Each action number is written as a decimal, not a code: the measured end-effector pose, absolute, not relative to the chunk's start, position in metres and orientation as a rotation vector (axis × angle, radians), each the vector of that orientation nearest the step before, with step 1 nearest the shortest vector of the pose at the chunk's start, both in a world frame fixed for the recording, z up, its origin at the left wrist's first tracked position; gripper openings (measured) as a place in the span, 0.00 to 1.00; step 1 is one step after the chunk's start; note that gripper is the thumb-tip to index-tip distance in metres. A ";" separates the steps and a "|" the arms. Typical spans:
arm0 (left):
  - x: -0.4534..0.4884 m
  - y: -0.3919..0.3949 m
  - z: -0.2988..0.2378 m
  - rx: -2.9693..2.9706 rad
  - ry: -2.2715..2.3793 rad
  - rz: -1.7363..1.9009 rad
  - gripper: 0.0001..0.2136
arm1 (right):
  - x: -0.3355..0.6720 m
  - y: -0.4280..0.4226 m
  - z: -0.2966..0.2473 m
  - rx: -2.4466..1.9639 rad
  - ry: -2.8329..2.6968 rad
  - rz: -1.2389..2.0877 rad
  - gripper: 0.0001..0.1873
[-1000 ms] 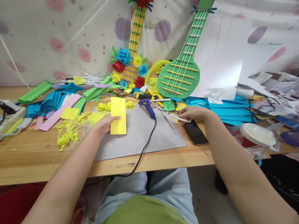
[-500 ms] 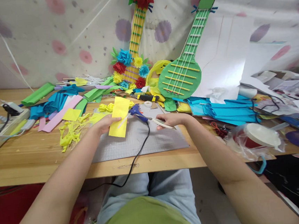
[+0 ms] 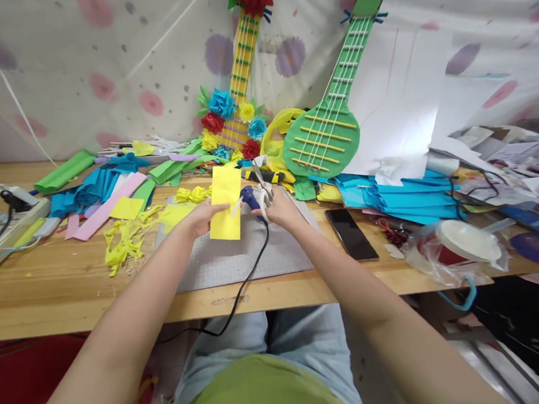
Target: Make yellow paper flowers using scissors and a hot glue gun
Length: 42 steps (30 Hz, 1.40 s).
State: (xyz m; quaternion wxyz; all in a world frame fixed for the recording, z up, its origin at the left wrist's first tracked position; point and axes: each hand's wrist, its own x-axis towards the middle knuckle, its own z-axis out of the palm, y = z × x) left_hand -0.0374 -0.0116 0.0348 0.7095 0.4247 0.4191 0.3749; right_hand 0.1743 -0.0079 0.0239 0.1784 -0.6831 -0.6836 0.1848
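A yellow paper strip (image 3: 226, 221) stands upright in my left hand (image 3: 203, 218), pinched at its left edge with the thumb in front. Just to the right, my right hand (image 3: 280, 207) is closed around the white-handled scissors (image 3: 265, 196), whose blades point up and away from me. The scissors are apart from the paper. Between the two hands lies a blue glue gun (image 3: 250, 197), partly covered by my right hand; its black cord (image 3: 252, 272) runs over the table's front edge. Beneath is a grey cutting mat (image 3: 237, 264).
Yellow scraps (image 3: 124, 243) and coloured crepe paper (image 3: 93, 186) lie to the left, by a power strip (image 3: 3, 231). A paper-flowered yellow instrument (image 3: 242, 60) and a green one (image 3: 324, 134) lean at the back. Right are a phone (image 3: 351, 234) and a bagged tub (image 3: 466, 241).
My right hand has moved left with the scissors, which now point upward, and the phone it covered shows. My left hand has shifted slightly right with the yellow paper.
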 end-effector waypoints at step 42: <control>-0.064 -0.011 0.013 0.924 1.048 0.819 0.13 | 0.265 0.057 -0.006 -1.361 -1.674 1.024 0.28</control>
